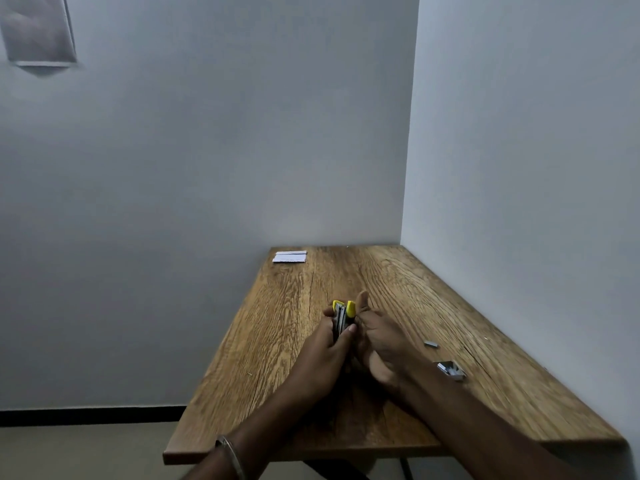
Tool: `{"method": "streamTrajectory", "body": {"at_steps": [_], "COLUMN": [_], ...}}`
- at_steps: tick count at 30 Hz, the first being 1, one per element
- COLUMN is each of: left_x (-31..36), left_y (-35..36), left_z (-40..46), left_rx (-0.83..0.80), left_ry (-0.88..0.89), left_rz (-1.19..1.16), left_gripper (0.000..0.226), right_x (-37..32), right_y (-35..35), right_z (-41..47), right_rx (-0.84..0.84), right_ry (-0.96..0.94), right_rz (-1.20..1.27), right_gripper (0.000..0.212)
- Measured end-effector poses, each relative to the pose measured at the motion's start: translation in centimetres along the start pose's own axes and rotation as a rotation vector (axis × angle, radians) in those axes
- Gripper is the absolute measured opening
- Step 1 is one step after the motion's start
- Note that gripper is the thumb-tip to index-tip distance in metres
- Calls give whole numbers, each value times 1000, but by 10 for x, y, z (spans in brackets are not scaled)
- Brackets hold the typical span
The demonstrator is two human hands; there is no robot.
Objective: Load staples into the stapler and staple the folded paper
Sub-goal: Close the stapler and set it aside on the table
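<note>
Centre frame, over the wooden table point(277, 341), the left hand point(322, 355) grips the opened yellow-tipped metal stapler point(343, 315); the right hand point(377, 337) curls against it too. White folded paper point(290, 257) lies at the far-left corner.

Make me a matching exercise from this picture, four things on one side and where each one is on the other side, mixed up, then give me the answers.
Things:
1. stapler
2. folded paper
3. staple box
4. staple strip

Places:
A. at the far left corner of the table
B. lying alone on the wood, just beyond the small open box
C. held between the left hand and right hand
D. on the table beside the right forearm, nearer the camera than the loose strip

Pairs: 1-C, 2-A, 3-D, 4-B
</note>
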State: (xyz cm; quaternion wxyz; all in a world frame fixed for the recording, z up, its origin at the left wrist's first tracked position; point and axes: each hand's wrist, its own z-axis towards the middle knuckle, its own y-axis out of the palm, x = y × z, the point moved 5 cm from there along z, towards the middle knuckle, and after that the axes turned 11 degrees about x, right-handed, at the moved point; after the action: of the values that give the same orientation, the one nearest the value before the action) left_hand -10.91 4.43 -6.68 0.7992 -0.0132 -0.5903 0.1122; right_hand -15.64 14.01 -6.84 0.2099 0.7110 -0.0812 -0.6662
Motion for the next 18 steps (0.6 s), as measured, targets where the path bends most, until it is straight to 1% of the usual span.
{"method": "streamTrajectory", "body": {"at_steps": [3,5,8,9,11,13,15,18], "left_x": [3,5,7,8,9,9,8,7], "left_y": [0,-1,-1,0,1,0,-4,-6], "left_z": [-2,-3,-3,-4,-6,-7,-6,-4], "left_rx": [-31,-28,-65,-76,-72,-26,41,52], "left_ry": [17,47,83,93,108,86,55,27], "left_rz": [-51,-45,-78,-74,-51,-40,-7,32], "left_gripper": [21,30,40,46,61,72,71,59], "right_x": [-2,-4,-2,-2,-6,-22,-49,-89], "right_y": [-2,-3,-2,-2,-4,-11,-23,-55], "right_z": [-6,-12,-21,-22,-22,-20,-18,-14], "right_rx": [-65,-89,-136,-134,-65,37,107,195], "right_ry": [40,-10,-42,-54,-89,-169,-278,-314], "right_rz": [24,-44,-138,-158,-195,-241,-304,-367], "right_gripper": [68,58,36,33,36,45,49,53]}}
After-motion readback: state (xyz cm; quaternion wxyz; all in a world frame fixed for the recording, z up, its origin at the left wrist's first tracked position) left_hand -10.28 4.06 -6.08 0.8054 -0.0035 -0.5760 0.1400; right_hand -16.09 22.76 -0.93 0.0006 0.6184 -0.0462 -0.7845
